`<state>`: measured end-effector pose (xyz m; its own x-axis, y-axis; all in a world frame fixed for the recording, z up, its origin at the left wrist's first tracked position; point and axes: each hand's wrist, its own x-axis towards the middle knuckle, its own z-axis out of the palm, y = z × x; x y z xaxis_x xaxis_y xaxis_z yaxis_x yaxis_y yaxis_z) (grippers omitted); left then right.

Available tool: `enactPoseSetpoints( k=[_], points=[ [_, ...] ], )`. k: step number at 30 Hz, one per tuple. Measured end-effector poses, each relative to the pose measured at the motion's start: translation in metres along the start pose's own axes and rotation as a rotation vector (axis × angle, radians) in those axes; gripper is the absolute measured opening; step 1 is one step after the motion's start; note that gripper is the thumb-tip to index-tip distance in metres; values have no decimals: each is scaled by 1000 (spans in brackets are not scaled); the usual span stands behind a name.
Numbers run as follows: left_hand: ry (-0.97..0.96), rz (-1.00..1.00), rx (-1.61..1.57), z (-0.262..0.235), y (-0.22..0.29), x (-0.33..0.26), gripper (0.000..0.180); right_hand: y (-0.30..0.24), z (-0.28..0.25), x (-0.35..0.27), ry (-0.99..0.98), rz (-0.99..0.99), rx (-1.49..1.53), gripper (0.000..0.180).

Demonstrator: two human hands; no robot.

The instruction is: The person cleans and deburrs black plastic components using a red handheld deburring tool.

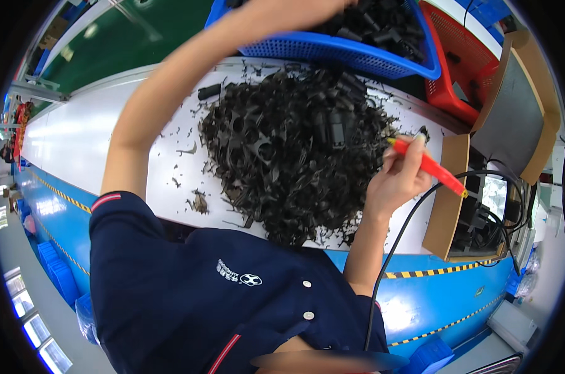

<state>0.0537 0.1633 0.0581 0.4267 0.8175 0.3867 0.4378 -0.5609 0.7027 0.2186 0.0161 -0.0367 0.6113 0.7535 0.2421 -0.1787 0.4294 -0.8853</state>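
Head view, right hand: fingers closed around a red-handled tool, tip toward the black scrap pile (likely for trimming).
Left hand: reaching into the blue basket; grip hidden, cannot tell.
Cardboard box: open, at the white table edge.
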Motion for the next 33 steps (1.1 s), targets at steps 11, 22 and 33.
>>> enactPoseSetpoints(
  k=[11, 22, 33],
  points=[
    [-355, 264, 154, 59, -20, -111, 28, 11, 7, -4, -96, -189, -235, 24],
    [48, -222, -1095, 8, -9, -118, 30, -14, 42, 7, -499, -61, 74, 23],
    [147, -64, -987, -6, -6, -120, 27, -19, 85, 9, -801, -183, -185, 14]
  ],
)
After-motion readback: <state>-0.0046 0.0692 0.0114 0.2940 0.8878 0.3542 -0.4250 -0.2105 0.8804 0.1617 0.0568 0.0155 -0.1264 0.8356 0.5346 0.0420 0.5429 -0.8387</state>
